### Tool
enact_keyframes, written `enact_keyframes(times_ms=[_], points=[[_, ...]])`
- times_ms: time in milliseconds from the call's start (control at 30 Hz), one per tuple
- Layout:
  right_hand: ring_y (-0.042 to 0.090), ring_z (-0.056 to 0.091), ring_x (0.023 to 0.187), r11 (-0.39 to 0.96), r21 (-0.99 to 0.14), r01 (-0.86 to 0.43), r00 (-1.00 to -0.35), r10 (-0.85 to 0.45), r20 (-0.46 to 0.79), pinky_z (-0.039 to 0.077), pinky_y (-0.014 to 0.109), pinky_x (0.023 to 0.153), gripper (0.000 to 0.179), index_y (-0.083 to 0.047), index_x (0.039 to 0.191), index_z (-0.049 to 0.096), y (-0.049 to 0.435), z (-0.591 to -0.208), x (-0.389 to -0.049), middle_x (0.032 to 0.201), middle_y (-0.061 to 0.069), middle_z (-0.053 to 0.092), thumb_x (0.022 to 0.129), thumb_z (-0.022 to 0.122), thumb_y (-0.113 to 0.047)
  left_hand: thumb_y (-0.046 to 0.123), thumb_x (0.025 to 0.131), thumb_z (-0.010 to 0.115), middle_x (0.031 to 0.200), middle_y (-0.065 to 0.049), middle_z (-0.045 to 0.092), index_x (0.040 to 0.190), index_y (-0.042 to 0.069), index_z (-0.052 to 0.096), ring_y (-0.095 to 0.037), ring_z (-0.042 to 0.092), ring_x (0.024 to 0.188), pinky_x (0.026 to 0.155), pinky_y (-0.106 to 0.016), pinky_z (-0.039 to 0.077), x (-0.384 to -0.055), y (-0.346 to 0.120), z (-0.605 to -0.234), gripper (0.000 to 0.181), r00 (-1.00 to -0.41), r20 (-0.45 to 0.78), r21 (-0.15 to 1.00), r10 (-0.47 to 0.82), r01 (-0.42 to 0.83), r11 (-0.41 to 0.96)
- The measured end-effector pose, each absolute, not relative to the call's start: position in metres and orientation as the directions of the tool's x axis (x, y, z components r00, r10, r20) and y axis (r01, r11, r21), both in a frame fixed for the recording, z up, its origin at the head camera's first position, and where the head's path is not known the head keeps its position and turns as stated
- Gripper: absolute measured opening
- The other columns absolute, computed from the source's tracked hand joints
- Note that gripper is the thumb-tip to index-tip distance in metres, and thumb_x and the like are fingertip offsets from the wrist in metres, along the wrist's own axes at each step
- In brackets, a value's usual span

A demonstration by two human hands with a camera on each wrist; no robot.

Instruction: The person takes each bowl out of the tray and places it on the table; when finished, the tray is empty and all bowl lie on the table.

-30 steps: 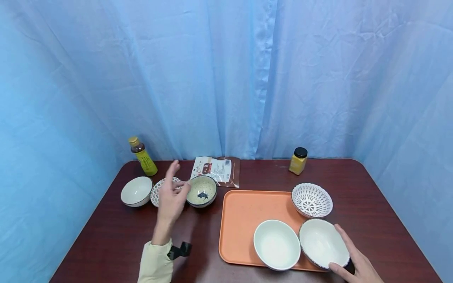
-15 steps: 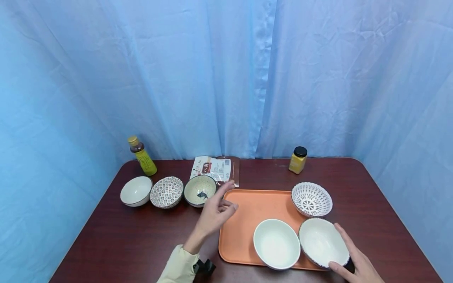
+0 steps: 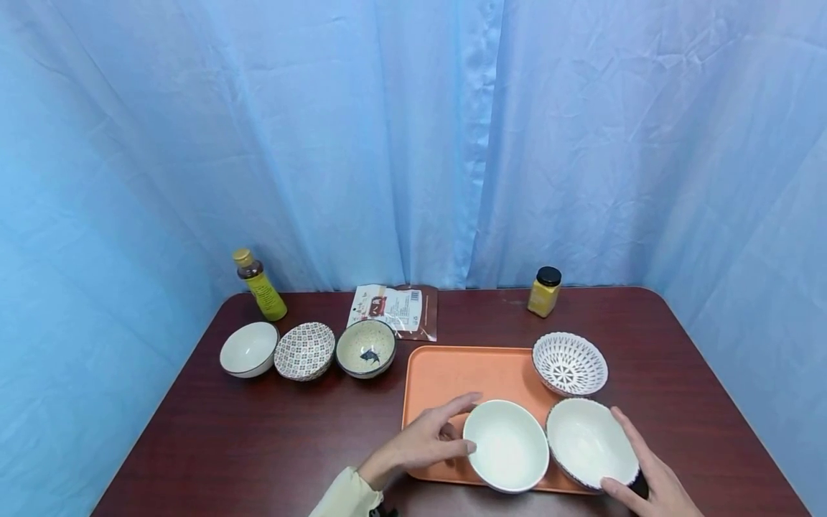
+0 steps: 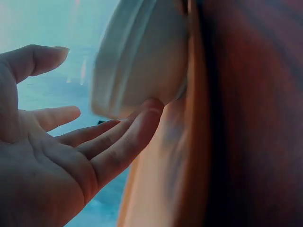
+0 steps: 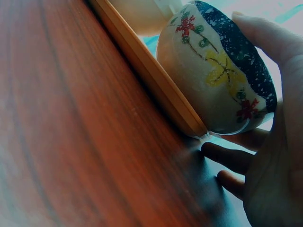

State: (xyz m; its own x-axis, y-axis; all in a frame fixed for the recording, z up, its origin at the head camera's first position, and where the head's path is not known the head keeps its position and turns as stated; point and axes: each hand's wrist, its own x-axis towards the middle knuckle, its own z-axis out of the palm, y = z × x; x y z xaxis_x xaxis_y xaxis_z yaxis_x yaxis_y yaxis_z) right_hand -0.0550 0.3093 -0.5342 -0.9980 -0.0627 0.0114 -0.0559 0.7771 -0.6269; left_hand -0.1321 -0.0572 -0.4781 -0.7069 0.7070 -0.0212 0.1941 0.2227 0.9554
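My left hand is at the left side of a plain pale bowl on the front of the orange tray. Its thumb and fingers are spread, and in the left wrist view one fingertip is right at the lower wall of the pale bowl. To the right, my right hand holds the side of a white bowl, thumb at the near rim and fingers along the far right side. The right wrist view shows red and yellow flowers and a dark blue band outside this flowered bowl.
A patterned bowl overlaps the tray's back right corner. Left of the tray are a fish bowl, a tile-patterned bowl and a white bowl. Behind stand a green-labelled bottle, a food packet and a yellow jar.
My left hand has moved right and towards me, from over the small bowls at the left, across the tray's left edge to the pale bowl. The right hand has stayed at the flowered bowl.
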Motion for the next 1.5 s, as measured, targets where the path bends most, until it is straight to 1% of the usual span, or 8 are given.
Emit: enact_keyframes(times_ms=[167,333,533,700,833,967,1167,1500], points=[[-0.043,0.000,0.100,0.789,-0.611,-0.062,-0.998,-0.065,0.017,0.050,0.071,0.088,0.102,-0.011,0.162,0.006,0.310,-0.534,-0.055,0.156,0.033,0.031,0.088,0.072,-0.036,0.007,0.092,0.065,0.108,-0.033,0.069,0.155,0.016,0.036,-0.012,0.067,0.064,0.058,-0.024,0.061,-0.124,-0.053,-0.490,0.070,-0.699,-0.062,0.981,0.712,0.089,0.174],[-0.037,0.005,0.119,0.795,-0.606,-0.024,-0.998,-0.053,-0.030,0.048,0.071,0.093,0.102,-0.013,0.162,0.004,0.312,-0.535,-0.055,0.158,0.032,0.029,0.090,0.070,-0.041,0.004,0.093,0.059,0.143,-0.029,0.052,0.158,0.021,0.030,-0.038,0.074,0.078,0.068,-0.037,0.065,-0.119,-0.048,-0.498,0.073,-0.698,-0.105,0.994,0.709,-0.081,0.068],[0.046,0.035,0.131,0.796,-0.605,0.016,-0.995,-0.044,-0.084,0.047,0.072,0.094,0.102,-0.010,0.162,0.002,0.313,-0.534,-0.057,0.159,0.033,0.025,0.091,0.068,-0.042,0.004,0.093,0.059,0.153,-0.020,0.043,0.158,0.023,0.030,-0.020,0.070,0.088,0.071,-0.038,0.065,-0.115,-0.042,-0.502,0.074,-0.724,-0.113,0.988,0.680,-0.153,0.002],[0.054,0.037,0.129,0.791,-0.611,0.028,-0.995,-0.040,-0.097,0.046,0.074,0.093,0.103,-0.008,0.162,0.000,0.314,-0.532,-0.058,0.158,0.035,0.024,0.091,0.067,-0.042,0.001,0.091,0.059,0.160,-0.016,0.036,0.157,0.016,0.035,-0.021,0.060,0.120,0.075,-0.027,0.064,-0.112,-0.037,-0.504,0.072,-0.775,-0.071,0.991,0.627,-0.125,-0.042],[0.012,0.020,0.151,0.791,-0.612,0.003,-0.997,-0.044,-0.062,0.047,0.073,0.093,0.102,-0.010,0.162,0.002,0.313,-0.534,-0.056,0.158,0.034,0.026,0.091,0.068,-0.041,-0.002,0.088,0.058,0.158,-0.019,0.038,0.155,0.013,0.037,-0.026,0.055,0.128,0.079,-0.023,0.062,-0.111,-0.036,-0.505,0.071,-0.799,-0.057,0.990,0.599,-0.122,-0.069],[-0.041,0.003,0.106,0.785,-0.617,-0.049,-0.998,-0.062,0.001,0.049,0.071,0.090,0.101,-0.011,0.162,0.005,0.311,-0.535,-0.055,0.157,0.032,0.029,0.090,0.071,-0.038,-0.004,0.086,0.057,0.158,-0.022,0.037,0.155,0.008,0.036,-0.026,0.054,0.129,0.084,-0.021,0.060,-0.113,-0.040,-0.504,0.073,-0.815,-0.047,0.990,0.578,-0.113,-0.079],[-0.043,0.001,0.106,0.810,-0.580,-0.086,-0.996,-0.075,0.043,0.056,0.050,0.081,0.100,-0.011,0.162,0.008,0.310,-0.533,-0.056,0.157,0.030,0.033,0.088,0.072,-0.035,-0.007,0.085,0.055,0.164,-0.027,0.021,0.157,0.001,0.028,-0.030,0.051,0.130,0.089,-0.020,0.058,-0.121,-0.054,-0.497,0.077,-0.831,0.001,0.988,0.556,-0.083,-0.126],[-0.042,0.002,0.101,0.785,-0.616,-0.068,-0.997,-0.071,0.019,0.053,0.065,0.085,0.100,-0.012,0.162,0.006,0.310,-0.534,-0.056,0.157,0.031,0.030,0.090,0.070,-0.036,-0.006,0.087,0.055,0.160,-0.031,0.025,0.158,0.002,0.023,-0.005,0.063,0.096,0.073,-0.014,0.056,-0.128,-0.092,-0.480,0.079,-0.890,-0.024,0.987,0.455,-0.094,-0.132]])
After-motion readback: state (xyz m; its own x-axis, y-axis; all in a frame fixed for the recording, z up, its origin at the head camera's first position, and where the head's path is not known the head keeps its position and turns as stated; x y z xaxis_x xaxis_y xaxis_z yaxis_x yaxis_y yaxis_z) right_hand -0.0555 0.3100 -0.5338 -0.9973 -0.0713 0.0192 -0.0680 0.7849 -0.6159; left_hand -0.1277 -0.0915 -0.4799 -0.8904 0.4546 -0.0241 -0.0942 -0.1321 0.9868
